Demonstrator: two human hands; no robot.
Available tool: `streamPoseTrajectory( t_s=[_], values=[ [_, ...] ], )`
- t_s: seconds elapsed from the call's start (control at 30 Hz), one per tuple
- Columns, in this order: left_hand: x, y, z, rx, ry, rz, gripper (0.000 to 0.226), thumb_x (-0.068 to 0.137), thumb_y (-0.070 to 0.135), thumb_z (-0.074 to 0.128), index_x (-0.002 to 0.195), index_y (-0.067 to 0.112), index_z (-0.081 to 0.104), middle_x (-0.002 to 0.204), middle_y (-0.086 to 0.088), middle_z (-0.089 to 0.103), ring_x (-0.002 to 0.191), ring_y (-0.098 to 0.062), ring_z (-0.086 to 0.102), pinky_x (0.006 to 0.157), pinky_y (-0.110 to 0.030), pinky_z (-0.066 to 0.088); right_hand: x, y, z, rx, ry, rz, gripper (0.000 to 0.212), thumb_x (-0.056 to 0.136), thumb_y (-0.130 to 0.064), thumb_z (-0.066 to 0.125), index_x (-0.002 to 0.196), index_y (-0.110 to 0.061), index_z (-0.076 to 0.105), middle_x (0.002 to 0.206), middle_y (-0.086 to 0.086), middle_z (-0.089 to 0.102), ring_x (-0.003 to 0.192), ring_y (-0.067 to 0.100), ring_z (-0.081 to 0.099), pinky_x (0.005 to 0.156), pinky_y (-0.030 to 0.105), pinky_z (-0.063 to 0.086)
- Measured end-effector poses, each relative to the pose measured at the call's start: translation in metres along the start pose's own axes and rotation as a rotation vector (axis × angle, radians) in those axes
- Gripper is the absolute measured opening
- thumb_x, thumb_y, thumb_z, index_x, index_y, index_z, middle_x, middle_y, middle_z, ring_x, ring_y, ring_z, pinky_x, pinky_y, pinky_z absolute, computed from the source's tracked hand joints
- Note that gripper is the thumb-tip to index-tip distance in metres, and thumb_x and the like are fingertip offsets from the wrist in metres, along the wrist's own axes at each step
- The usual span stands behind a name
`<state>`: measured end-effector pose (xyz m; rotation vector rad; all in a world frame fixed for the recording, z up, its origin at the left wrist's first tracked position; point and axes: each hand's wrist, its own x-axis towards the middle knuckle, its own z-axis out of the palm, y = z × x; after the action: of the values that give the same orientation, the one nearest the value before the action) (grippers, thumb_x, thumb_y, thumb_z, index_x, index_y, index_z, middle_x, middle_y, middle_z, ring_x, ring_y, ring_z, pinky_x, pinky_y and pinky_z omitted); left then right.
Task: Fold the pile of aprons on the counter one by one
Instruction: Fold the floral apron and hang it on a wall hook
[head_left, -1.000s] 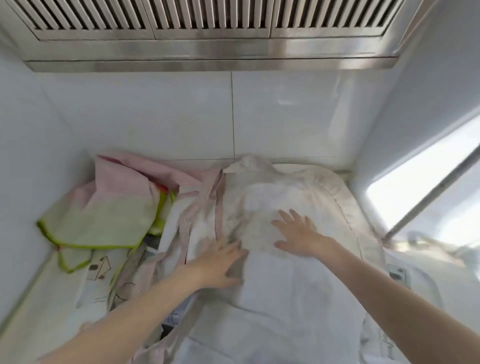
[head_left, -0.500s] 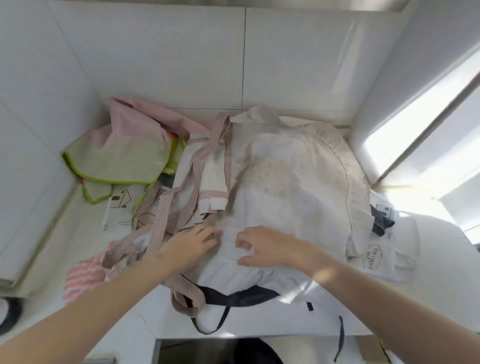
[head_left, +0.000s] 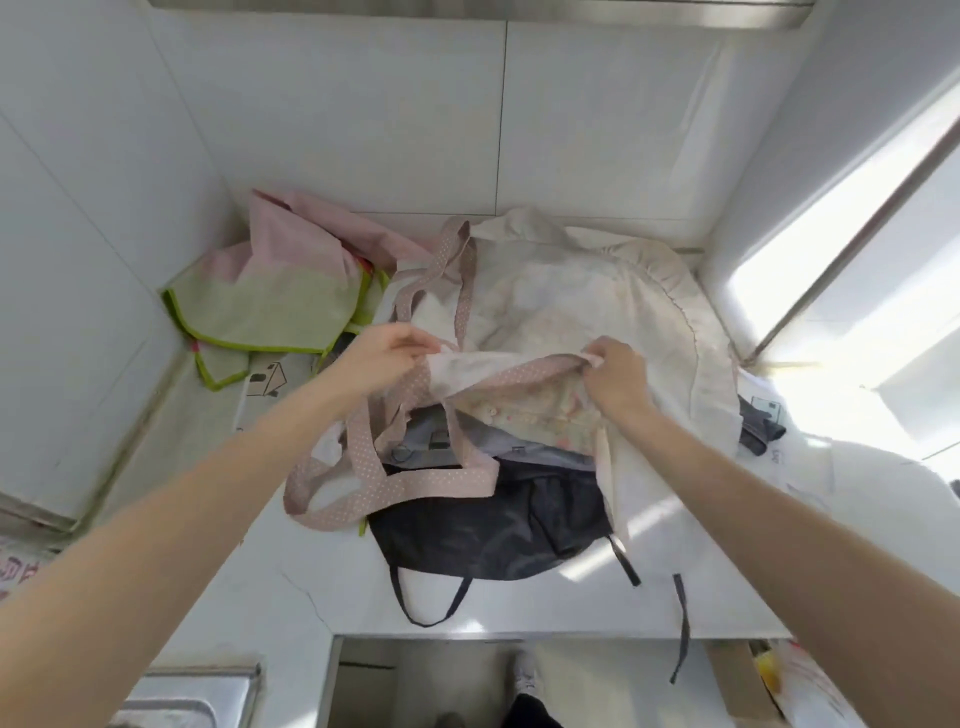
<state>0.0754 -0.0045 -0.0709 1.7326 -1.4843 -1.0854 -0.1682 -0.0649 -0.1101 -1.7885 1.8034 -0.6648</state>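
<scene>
Both hands, left hand (head_left: 387, 349) and right hand (head_left: 615, 375), pinch the near edge of the cream apron (head_left: 571, 306) lying atop the pile on the white surface (head_left: 291, 587), lifting it

A steel sink (head_left: 197, 696) sits at the counter's near-left corner.

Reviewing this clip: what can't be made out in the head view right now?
- Grey garment: mostly buried under the cream apron, kind unclear.
- Both hands grip the apron's near edge; fingertips hidden in the fabric.
- Sink: cut off by the bottom edge.
- Print on the paper: too small.
</scene>
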Motion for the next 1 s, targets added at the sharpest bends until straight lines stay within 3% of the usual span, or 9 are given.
streamPoseTrajectory(
  t_s=[0.1,0.2,0.33,0.5,0.57,0.67,0.73,0.83,1.0],
  values=[
    [0.01,0.009,0.003,0.358,-0.088,0.131,0.054,0.085,0.003,0.063,0.135,0.007,0.043,0.133,-0.005,0.05,0.126,-0.017,0.045,0.093,-0.017,0.036,0.026,-0.03,-0.043,0.08,0.082,-0.128,0.018,0.088,0.0,0.049,0.098,-0.005,0.063,0.095,0.011,0.061,0.072,0.018,0.053,0.049,0.007,0.035],
    [0.019,0.016,0.012,0.516,-0.066,0.137,0.069,0.08,0.025,0.074,0.138,0.013,0.039,0.133,-0.004,0.049,0.123,-0.022,0.045,0.092,-0.026,0.036,0.023,-0.053,-0.066,-0.037,-0.004,-0.358,0.015,0.084,-0.019,0.065,0.096,-0.011,0.063,0.09,0.005,0.059,0.085,0.022,0.055,0.07,0.028,0.043],
    [0.025,0.043,0.009,0.722,0.248,0.304,0.019,0.083,0.018,0.064,0.096,0.005,0.06,0.092,-0.008,0.058,0.094,-0.027,0.056,0.069,-0.032,0.037,-0.002,-0.058,-0.089,-0.555,-0.267,-0.548,0.033,0.081,-0.048,0.061,0.099,-0.021,0.059,0.077,-0.009,0.05,0.084,0.017,0.048,0.069,0.031,0.039],
    [0.015,0.099,-0.017,0.69,0.487,0.52,0.019,0.084,0.024,0.059,0.072,0.011,0.051,0.069,0.0,0.047,0.079,-0.02,0.041,0.073,-0.033,0.027,0.013,-0.06,-0.144,-0.664,-0.093,-0.493,0.013,0.082,-0.031,0.062,0.083,-0.02,0.055,0.077,-0.003,0.056,0.083,0.023,0.059,0.063,0.029,0.042],
    [0.013,0.096,-0.016,0.664,0.2,0.502,0.024,0.083,0.032,0.061,0.08,0.008,0.056,0.074,-0.005,0.054,0.078,-0.024,0.05,0.072,-0.032,0.031,0.008,-0.055,-0.15,-0.719,-0.149,-0.428,0.012,0.083,-0.022,0.063,0.093,-0.016,0.06,0.092,0.002,0.063,0.091,0.025,0.06,0.068,0.03,0.045],
    [0.005,0.046,0.009,0.832,-0.468,0.194,0.031,0.088,0.041,0.058,0.099,0.012,0.051,0.093,-0.002,0.051,0.081,-0.019,0.048,0.071,-0.028,0.036,-0.028,-0.021,-0.118,-0.855,-0.558,-0.214,0.044,0.089,-0.018,0.058,0.131,-0.01,0.05,0.13,0.006,0.052,0.116,0.025,0.052,0.093,0.031,0.045],
    [0.002,0.001,0.027,0.912,-0.715,0.036,0.024,0.09,0.037,0.056,0.09,0.016,0.044,0.089,0.003,0.044,0.078,-0.015,0.042,0.067,-0.026,0.033,-0.055,0.014,-0.086,-0.945,-0.778,-0.092,0.05,0.087,-0.012,0.056,0.135,-0.007,0.043,0.128,0.008,0.051,0.115,0.026,0.052,0.089,0.033,0.048],
    [0.008,-0.035,0.032,0.914,-0.841,-0.14,0.02,0.091,0.035,0.052,0.093,0.016,0.045,0.093,0.005,0.043,0.084,-0.016,0.041,0.071,-0.027,0.031,-0.057,0.043,-0.064,-1.052,-0.922,0.027,0.045,0.08,0.002,0.059,0.124,-0.001,0.05,0.11,0.011,0.058,0.094,0.023,0.058,0.052,0.026,0.04],
    [0.039,-0.014,0.005,0.489,-0.569,-0.16,0.026,0.088,0.03,0.058,0.07,0.018,0.044,0.07,0.001,0.039,0.057,-0.011,0.034,0.052,-0.023,0.025,0.001,0.039,-0.077,-1.074,-0.679,0.013,0.041,0.087,-0.001,0.053,0.128,-0.003,0.045,0.127,0.014,0.051,0.113,0.027,0.055,0.076,0.029,0.045]
  ],
)
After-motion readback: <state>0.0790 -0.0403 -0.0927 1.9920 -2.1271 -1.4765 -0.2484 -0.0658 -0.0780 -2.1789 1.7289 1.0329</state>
